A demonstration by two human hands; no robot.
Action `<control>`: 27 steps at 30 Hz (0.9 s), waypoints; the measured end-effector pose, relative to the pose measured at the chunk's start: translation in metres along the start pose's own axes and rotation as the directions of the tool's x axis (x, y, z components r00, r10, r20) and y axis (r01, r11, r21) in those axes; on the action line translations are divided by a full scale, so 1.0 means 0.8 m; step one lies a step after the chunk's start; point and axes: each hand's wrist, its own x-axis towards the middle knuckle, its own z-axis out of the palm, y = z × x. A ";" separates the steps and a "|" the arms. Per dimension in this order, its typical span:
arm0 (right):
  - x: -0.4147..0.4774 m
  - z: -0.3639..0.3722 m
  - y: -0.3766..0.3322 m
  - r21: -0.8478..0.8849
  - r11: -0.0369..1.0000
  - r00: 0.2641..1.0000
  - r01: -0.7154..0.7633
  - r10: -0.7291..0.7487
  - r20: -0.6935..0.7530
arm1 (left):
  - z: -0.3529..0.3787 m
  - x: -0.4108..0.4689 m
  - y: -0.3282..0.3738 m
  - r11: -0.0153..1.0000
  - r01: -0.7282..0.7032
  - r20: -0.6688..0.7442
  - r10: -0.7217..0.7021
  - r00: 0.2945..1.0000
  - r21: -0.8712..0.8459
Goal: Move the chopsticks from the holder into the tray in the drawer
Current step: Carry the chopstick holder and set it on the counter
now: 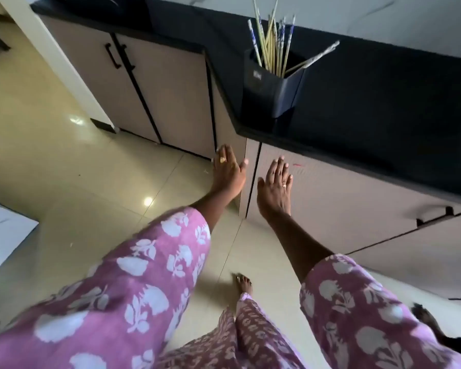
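Since the left hand [228,173] and right hand [275,189] hover spread and empty, and the chopsticks [270,46] stand in the holder [272,94] on the worktop [370,107], pull the shut drawer [343,206] on the right open first by its handle [434,214]; the tray is hidden.

- My only camera rides on my head, wide-angle, looking forward and steeply down along my outstretched arms [298,243].
- It faces the black countertop [383,102] and the drawer front [343,203] beneath it from close by, tilted, so the tiled floor [64,155] fills the left and lower frame.
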 end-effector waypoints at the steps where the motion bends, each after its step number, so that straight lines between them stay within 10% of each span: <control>1: 0.025 -0.008 0.000 0.026 1.000 0.999 0.009 -0.008 -0.042 | -0.007 0.026 0.013 0.996 0.029 -0.034 -0.032 0.999 -0.082; 13: 0.212 -0.081 -0.029 0.371 0.928 0.990 0.024 0.029 -0.137 | -0.081 0.222 0.138 0.690 0.237 0.033 -0.294 0.955 -0.684; 21: 0.232 -0.087 -0.036 0.561 0.827 0.995 -0.018 0.068 -0.068 | -0.066 0.242 0.143 0.460 0.211 0.090 -0.272 0.958 -0.862; 27: 0.199 -0.086 -0.046 0.646 0.763 0.982 0.015 0.110 -0.153 | -0.067 0.209 0.140 0.473 0.188 0.021 -0.336 0.942 -0.861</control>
